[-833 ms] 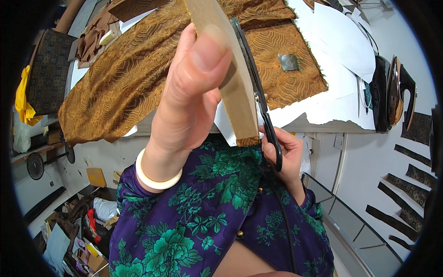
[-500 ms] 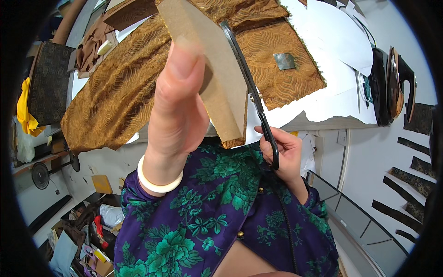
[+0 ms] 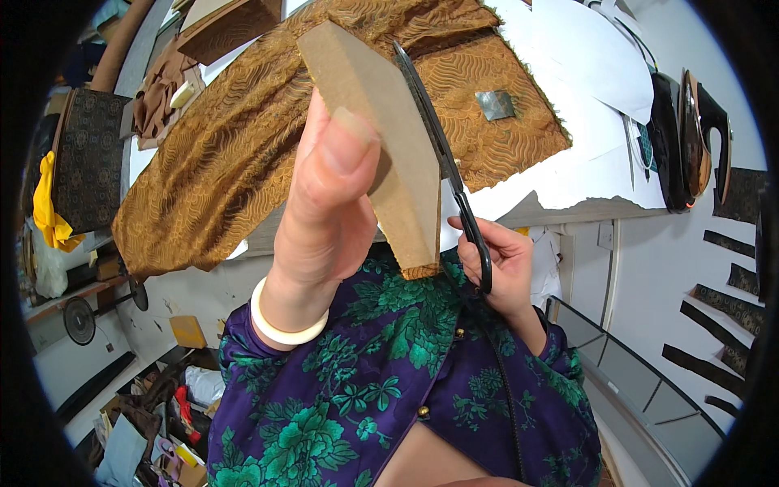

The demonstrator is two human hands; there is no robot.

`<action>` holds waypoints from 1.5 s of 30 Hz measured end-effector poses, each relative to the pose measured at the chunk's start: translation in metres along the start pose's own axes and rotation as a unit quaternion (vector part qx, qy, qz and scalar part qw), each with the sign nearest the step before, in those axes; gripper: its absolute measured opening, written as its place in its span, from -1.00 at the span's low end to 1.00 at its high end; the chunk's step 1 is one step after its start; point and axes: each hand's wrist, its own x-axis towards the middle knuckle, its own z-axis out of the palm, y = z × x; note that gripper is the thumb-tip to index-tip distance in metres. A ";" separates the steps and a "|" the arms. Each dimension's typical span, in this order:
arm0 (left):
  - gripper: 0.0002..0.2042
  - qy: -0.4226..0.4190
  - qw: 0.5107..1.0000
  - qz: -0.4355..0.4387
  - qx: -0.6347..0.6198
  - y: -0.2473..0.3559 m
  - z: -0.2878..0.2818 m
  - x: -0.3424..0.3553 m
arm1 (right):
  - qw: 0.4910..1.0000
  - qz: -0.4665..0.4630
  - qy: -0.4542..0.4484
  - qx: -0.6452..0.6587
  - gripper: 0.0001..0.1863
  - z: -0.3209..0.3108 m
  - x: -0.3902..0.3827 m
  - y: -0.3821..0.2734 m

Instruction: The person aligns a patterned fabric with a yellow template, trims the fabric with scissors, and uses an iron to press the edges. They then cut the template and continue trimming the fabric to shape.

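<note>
My left hand [image 3: 324, 191], with a cream bangle at the wrist, grips a stiff tan panel [image 3: 375, 109] by its left edge, thumb toward me. Brown-gold fabric shows along the panel's bottom end. In my right hand [image 3: 503, 260] is a pair of black scissors [image 3: 442, 142]. Their long dark blades point up and away, lying along the panel's right edge; whether they touch it I cannot tell. Beyond both hands, crumpled brown-gold patterned fabric [image 3: 219, 154] spreads over the table, with a small shiny grey square [image 3: 495, 105] on it.
White paper [image 3: 584, 97] covers the table's right part. Irons [image 3: 690, 146] stand at its right end. At the far left are a brown box [image 3: 231, 32] and brown cloth [image 3: 158, 97]. Dark fabric strips [image 3: 702, 367] hang on the right wall. Piled scraps [image 3: 162, 406] lie at lower left.
My left hand and the panel have moved a little right and down, so the panel's edge lies closer to the scissors. The scissors have stayed nearly in place in my right hand.
</note>
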 end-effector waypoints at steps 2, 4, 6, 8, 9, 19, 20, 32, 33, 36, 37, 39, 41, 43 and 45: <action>-0.18 0.004 1.000 0.008 0.023 0.000 -0.003 -0.001 | 1.000 -0.021 0.001 -0.022 -0.60 0.000 0.000 -0.004; -0.21 0.007 0.998 0.018 0.055 0.001 -0.013 -0.001 | 0.989 -0.078 0.027 -0.121 -0.60 -0.008 0.002 -0.011; -0.26 -0.013 0.999 0.024 -0.032 -0.003 -0.037 -0.001 | 0.969 -0.137 0.109 -0.176 -0.59 -0.027 0.007 -0.013; -0.30 0.001 0.997 0.033 -0.074 -0.002 -0.056 -0.004 | 0.896 -0.206 0.170 -0.354 -0.59 -0.047 0.020 -0.032; -0.31 0.020 0.997 0.036 -0.067 -0.001 -0.061 -0.003 | 0.807 -0.251 0.216 -0.489 -0.58 -0.056 0.030 -0.039; -0.20 0.148 0.981 0.075 -0.097 0.008 -0.120 -0.030 | 0.605 -0.277 0.227 -0.711 -0.58 -0.041 0.064 -0.064; -0.23 0.152 0.979 0.080 -0.110 0.008 -0.119 -0.032 | 0.626 -0.299 0.208 -0.690 -0.58 -0.021 0.070 -0.065; -0.21 0.164 0.972 0.088 -0.145 0.004 -0.110 -0.038 | 0.762 -0.237 0.035 -0.602 -0.88 0.044 0.179 -0.003; -0.21 0.160 0.972 0.083 -0.149 0.003 -0.112 -0.036 | 0.756 -0.244 -0.003 -0.607 -0.90 0.038 0.164 -0.010; -0.22 0.140 0.976 0.088 -0.144 0.001 -0.107 -0.037 | 0.716 -0.178 -0.150 -0.658 -0.94 0.003 0.088 -0.051; -0.22 0.135 0.977 0.091 -0.139 0.003 -0.108 -0.039 | 0.678 -0.072 -0.218 -0.698 -0.93 -0.011 0.056 -0.073; -0.22 0.148 0.973 0.100 -0.145 0.006 -0.116 -0.041 | 0.547 0.088 -0.224 -0.802 -0.80 -0.036 0.010 -0.110; -0.22 0.157 0.970 0.088 -0.162 0.002 -0.121 -0.034 | 0.536 0.093 -0.161 -0.824 -0.57 -0.037 -0.011 -0.132; -0.21 0.154 0.968 0.081 -0.181 -0.002 -0.123 -0.027 | 0.636 0.015 -0.111 -0.763 -0.59 -0.018 0.001 -0.141; -0.21 0.116 0.971 0.070 -0.197 -0.004 -0.115 -0.023 | 0.724 -0.170 -0.087 -0.662 -0.79 -0.009 0.045 -0.114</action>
